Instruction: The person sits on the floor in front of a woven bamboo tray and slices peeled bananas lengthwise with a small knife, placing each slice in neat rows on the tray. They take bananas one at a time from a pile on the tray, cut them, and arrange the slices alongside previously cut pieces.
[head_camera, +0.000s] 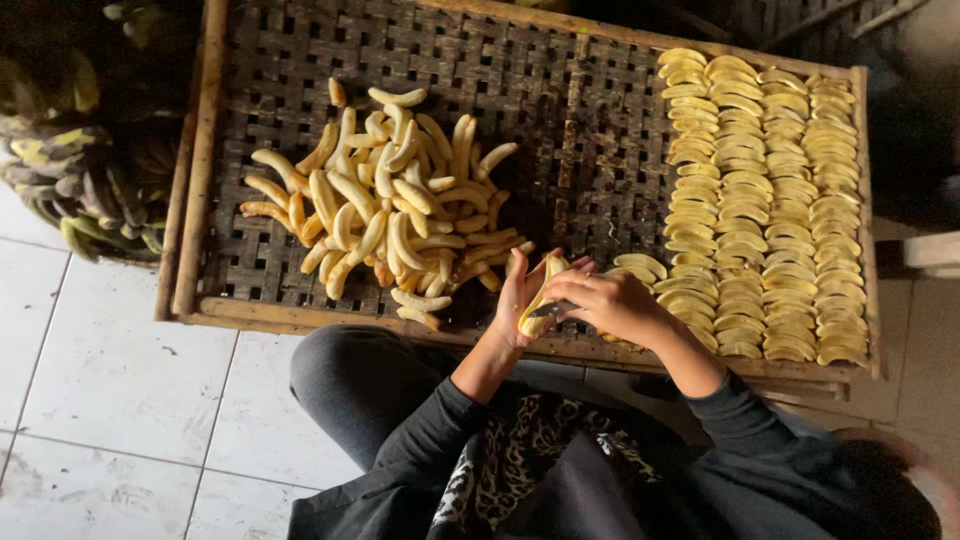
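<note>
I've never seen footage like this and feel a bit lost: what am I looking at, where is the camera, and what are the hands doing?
There is one picture, taken by a camera worn on a person's head, looking down at their own two bare hands. No machine is involved. Before them sits a woven drying tray with a wooden frame. On its left lies a loose pile of peeled bananas; on its right, neat rows of banana slices. The left hand cradles a peeled banana, while the right hand holds a small knife against it. Unpeeled green-yellow bananas lie beside the tray, above a white tiled floor.
</note>
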